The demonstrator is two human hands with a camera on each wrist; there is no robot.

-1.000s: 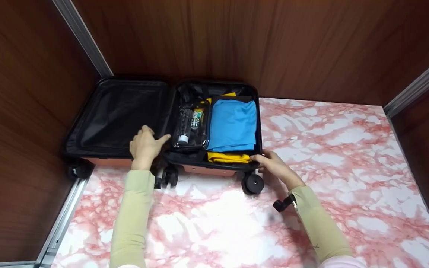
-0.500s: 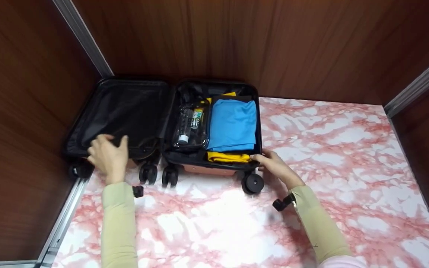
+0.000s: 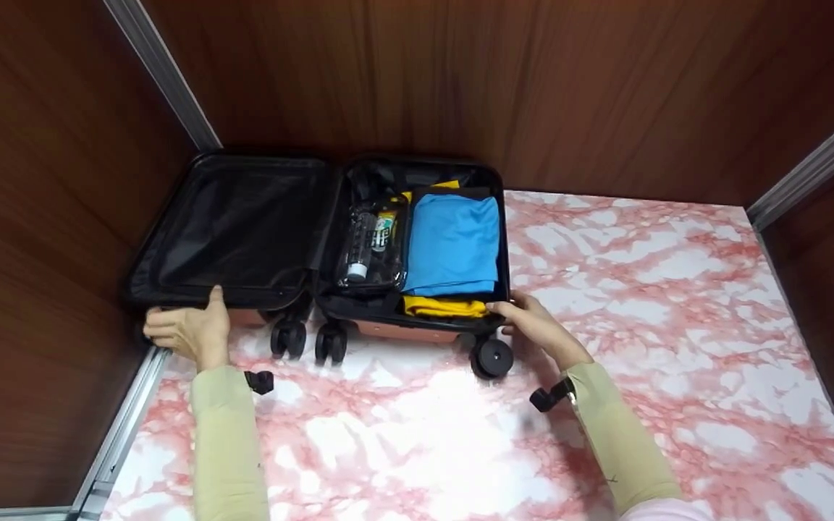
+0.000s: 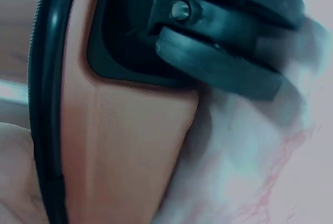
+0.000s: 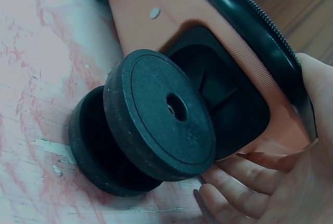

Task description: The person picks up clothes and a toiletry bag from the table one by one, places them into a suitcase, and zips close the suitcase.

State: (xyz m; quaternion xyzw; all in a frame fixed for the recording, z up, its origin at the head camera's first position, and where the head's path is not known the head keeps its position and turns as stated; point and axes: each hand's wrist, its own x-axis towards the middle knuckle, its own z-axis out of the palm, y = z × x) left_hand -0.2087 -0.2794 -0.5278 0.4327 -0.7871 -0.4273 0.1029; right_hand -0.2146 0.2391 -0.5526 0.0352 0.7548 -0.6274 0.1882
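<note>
A suitcase (image 3: 395,329) with a salmon shell lies spread flat. Its left half (image 3: 243,217) has a black lining cover; the right half holds a folded blue cloth (image 3: 453,242), a yellow cloth (image 3: 442,307) and a clear pouch (image 3: 389,264) with bottles. My left hand (image 3: 196,333) is at the left half's near side, fingers straight and pointing left, thumb up at the rim. In the left wrist view, part of that hand (image 4: 14,174) shows beyond the zipped rim. My right hand (image 3: 541,331) grips the right half's near corner; the right wrist view shows fingers (image 5: 250,185) under the shell by a wheel (image 5: 158,115).
Brown wood-patterned panels (image 3: 388,79) stand behind the suitcase and at both sides, with metal strips at the corners. Pink-and-white marbled flooring (image 3: 649,289) extends right and in front. Black double wheels (image 3: 288,338) stick out from the near side.
My left hand has moved left and toward me, from the middle of the suitcase to the left half's near-left side. My right hand and the suitcase's contents have stayed put.
</note>
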